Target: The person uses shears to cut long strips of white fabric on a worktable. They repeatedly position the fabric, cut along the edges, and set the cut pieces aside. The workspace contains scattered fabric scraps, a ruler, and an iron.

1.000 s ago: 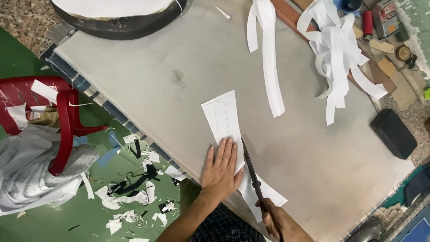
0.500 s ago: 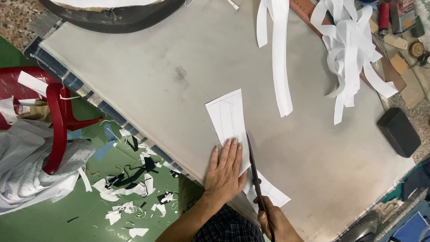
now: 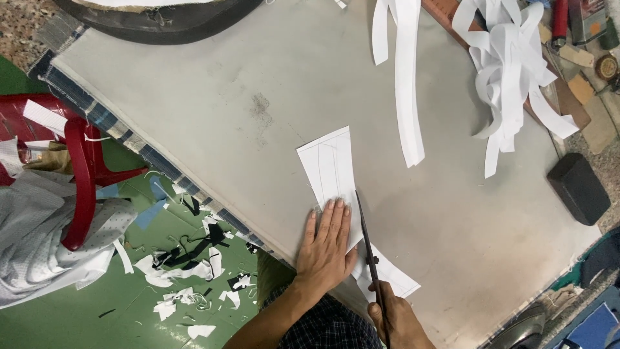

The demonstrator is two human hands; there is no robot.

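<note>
On grey table [image 3: 194,97], left hand [image 3: 326,249] flat (grip released) pins white paper [image 3: 329,165]; right hand [image 3: 397,323] grasps scissors [image 3: 367,239].

I see a grey work table [image 3: 213,110], white paper sheet [image 3: 332,171] flat near its front edge, long white strips [image 3: 407,84] farther back, tangled strip pile [image 3: 510,71], black block [image 3: 578,189] at right, green floor [image 3: 97,310] littered with scraps.

We can't see the paper [image 3: 329,168] under our left hand [image 3: 326,249]. Right hand [image 3: 397,323] and scissors [image 3: 368,249] handles run off the bottom edge, and the chair [image 3: 77,168] is cropped left.
</note>
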